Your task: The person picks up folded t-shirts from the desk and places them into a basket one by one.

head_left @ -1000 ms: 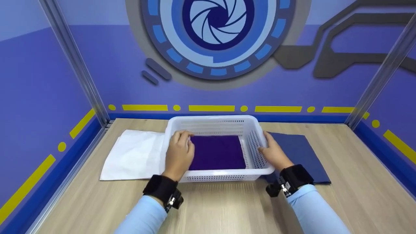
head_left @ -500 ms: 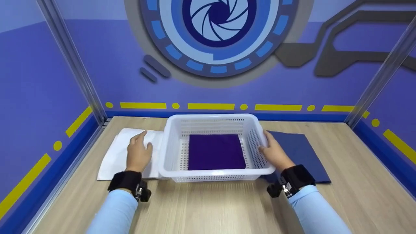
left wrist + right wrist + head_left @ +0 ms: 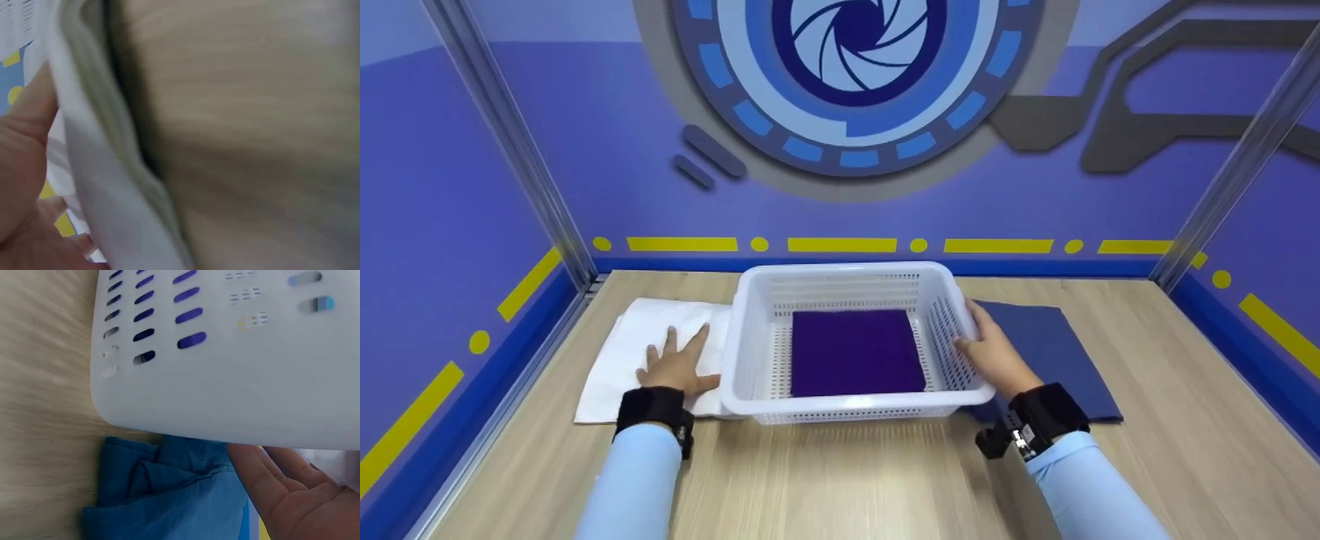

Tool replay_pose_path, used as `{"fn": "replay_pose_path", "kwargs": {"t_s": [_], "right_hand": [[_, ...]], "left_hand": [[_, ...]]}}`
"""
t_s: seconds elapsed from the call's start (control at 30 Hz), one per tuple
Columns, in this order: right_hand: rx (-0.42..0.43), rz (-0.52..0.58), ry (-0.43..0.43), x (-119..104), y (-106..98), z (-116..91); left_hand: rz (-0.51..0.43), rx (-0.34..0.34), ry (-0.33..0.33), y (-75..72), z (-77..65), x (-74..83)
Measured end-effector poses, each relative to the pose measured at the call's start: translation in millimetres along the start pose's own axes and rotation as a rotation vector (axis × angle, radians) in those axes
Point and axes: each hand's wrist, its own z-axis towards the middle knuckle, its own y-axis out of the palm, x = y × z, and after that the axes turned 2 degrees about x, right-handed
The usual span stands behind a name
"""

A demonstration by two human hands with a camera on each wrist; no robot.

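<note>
Left hand (image 3: 675, 369): I see it unclenched, fingers spread over the folded white cloth (image 3: 615, 367), thumb pointing toward the white basket (image 3: 855, 403). Right hand (image 3: 997, 354): it grips the basket's right side, thumb at the rim and fingers outside. Around them: the basket stands between the hands and hides the white cloth's inner edge from my head view; on the other side it hides part of the folded blue cloth (image 3: 1054, 352). I cannot tell whether it rests on either. Patterned wall (image 3: 840, 214) behind the table (image 3: 847, 480). White cloth position: directly under the left hand. Purple cloth (image 3: 855, 352): flat on the basket floor, left of the right hand, near it.
</note>
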Motion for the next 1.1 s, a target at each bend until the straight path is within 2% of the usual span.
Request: {"fn": "replay_pose_path", "kwargs": {"t_s": [0.23,0.53,0.9,1.1], "right_hand": [[-0.015,0.032,0.016,4,3,0],[-0.024,0.062,0.021,3,-1,0],[-0.030,0.060,0.013,2,-2,2],[-0.034,0.070,0.027,3,-1,1]], "left_hand": [[0.049,0.010,-0.014,-1.1,-10.9,2.6],[0.151,0.021,-0.057,-0.7,-27.6,16.1],[0.139,-0.035,-0.041,1.5,-57.5,5.8],[0.153,-0.017,-0.011,7.4,-71.1,-0.5]]}}
